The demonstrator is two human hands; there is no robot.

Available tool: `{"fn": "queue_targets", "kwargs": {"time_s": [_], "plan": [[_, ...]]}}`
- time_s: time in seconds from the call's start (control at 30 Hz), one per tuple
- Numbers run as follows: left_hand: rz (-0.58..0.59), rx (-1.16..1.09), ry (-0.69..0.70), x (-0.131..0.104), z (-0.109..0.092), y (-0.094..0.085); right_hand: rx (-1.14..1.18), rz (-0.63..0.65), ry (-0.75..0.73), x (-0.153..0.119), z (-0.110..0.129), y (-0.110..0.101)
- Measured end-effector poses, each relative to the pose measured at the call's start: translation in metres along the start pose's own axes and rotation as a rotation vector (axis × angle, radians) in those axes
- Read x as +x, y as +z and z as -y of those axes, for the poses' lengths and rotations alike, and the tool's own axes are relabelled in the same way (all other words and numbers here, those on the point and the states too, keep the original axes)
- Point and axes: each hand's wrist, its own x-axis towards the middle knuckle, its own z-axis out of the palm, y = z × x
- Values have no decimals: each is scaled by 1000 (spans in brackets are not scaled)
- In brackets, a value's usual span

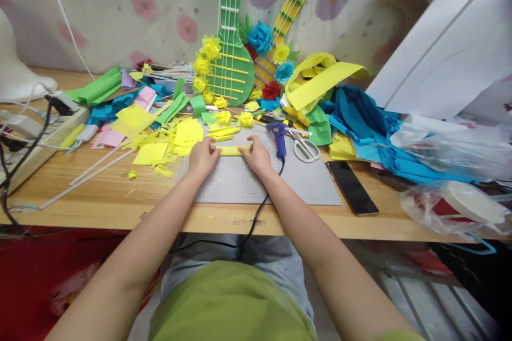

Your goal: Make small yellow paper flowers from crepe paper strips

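Between my two hands a yellow paper strip (pixel 232 151) lies across the grey cutting mat (pixel 228 178). My left hand (pixel 204 156) grips the strip's left end, fingers closed on it. The right end is pinched by my right hand (pixel 257 155). Just beyond the strip are thin folded yellow paper pieces (pixel 222 133) and two yellow paper flowers (pixel 245 119). Left of my left hand sits a stack of yellow paper squares (pixel 189 131). A blue glue gun (pixel 279 141) rests right of my right hand, with white-handled scissors (pixel 306 148) beside it.
Behind stand a green paper guitar (pixel 232 72) and a yellow one (pixel 294 0), both with paper flowers. Blue crepe paper (pixel 360 117) is heaped at the right, near a black phone (pixel 352 187). A power strip (pixel 44 138) and cables occupy the left. The glue gun's cord crosses the table edge.
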Motion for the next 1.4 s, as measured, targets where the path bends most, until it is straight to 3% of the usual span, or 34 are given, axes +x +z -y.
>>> {"fn": "queue_targets", "kwargs": {"time_s": [0.4,1.1,1.23,1.4], "plan": [[-52,233,45,0,-8,3,-137,-17,-27,-4,7,-2],[-29,263,-75,2,-11,2,-268,-39,-98,-1,1,11],[-19,302,-32,2,-13,2,-291,-43,-118,-1,0,12],[-62,272,139,4,-6,7,-358,-17,-143,-2,2,11]]}}
